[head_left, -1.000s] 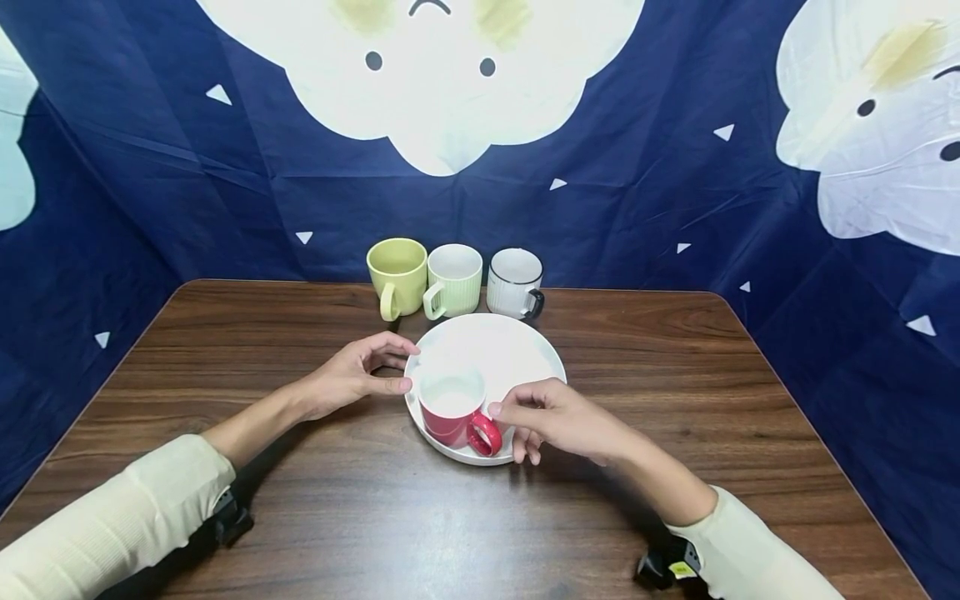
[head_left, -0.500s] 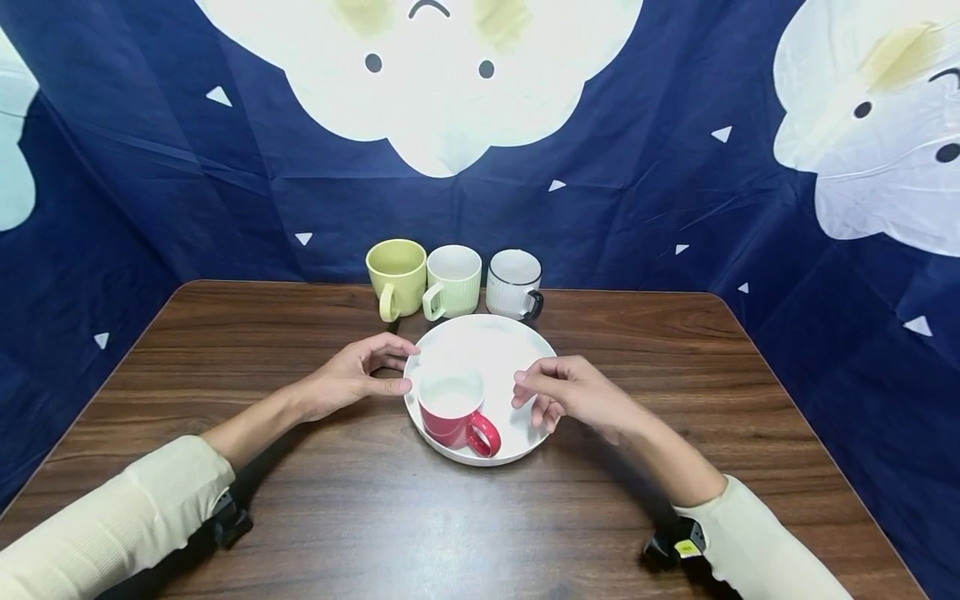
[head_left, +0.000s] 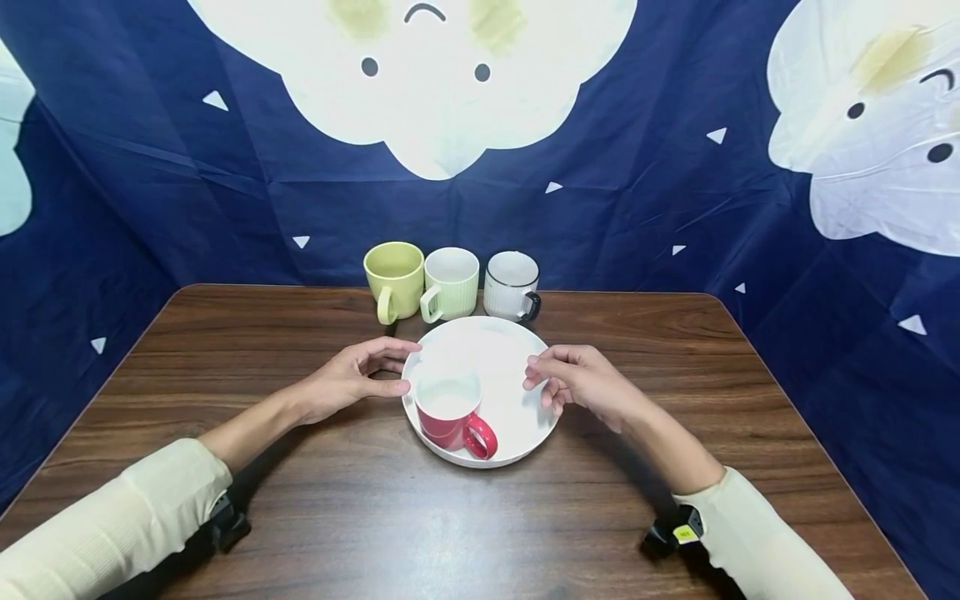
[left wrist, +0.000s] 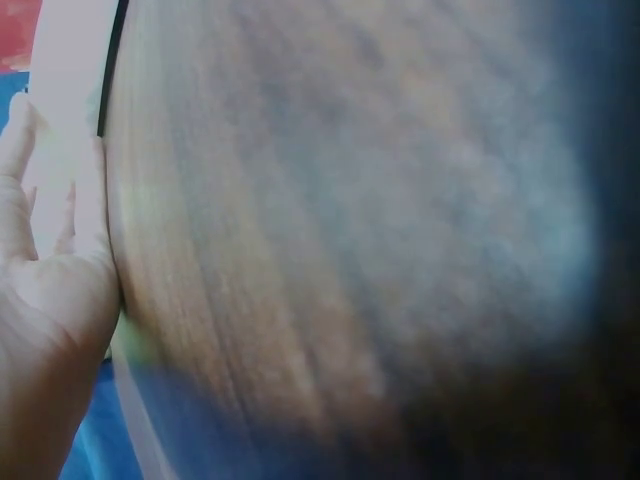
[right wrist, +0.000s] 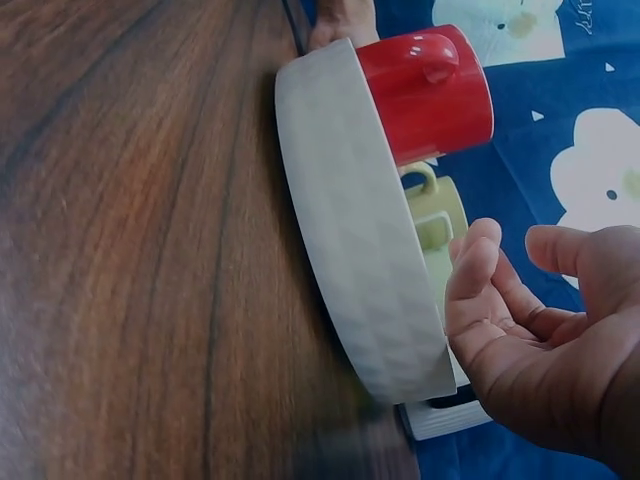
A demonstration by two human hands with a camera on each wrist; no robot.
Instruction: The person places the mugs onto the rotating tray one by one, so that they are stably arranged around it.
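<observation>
A white round dish (head_left: 513, 425) with a raised rim holds an upright red mug (head_left: 442, 431) at its near left, handle toward the near right. At the dish's left rim is my left hand (head_left: 348, 383), thumb and fingers spread apart and touching the edge. Over the dish's right side hovers my right hand (head_left: 592, 385), fingers loosely bent and holding nothing. The right wrist view has a gap between thumb and fingers of that hand (right wrist: 545, 335), beside the dish's wall (right wrist: 350, 220); the red mug (right wrist: 430, 100) stands farther off.
Behind the dish stand a yellow-green mug (head_left: 397, 279), a pale green mug (head_left: 453, 292) and a white mug (head_left: 506, 296) with a black handle, side by side on the wooden table (head_left: 420, 533). Dark blue cloth (head_left: 330, 200) hangs behind the table.
My right hand has let go of the red mug's handle area and moved right and back, away from the mug. The left hand has stayed at the dish's rim.
</observation>
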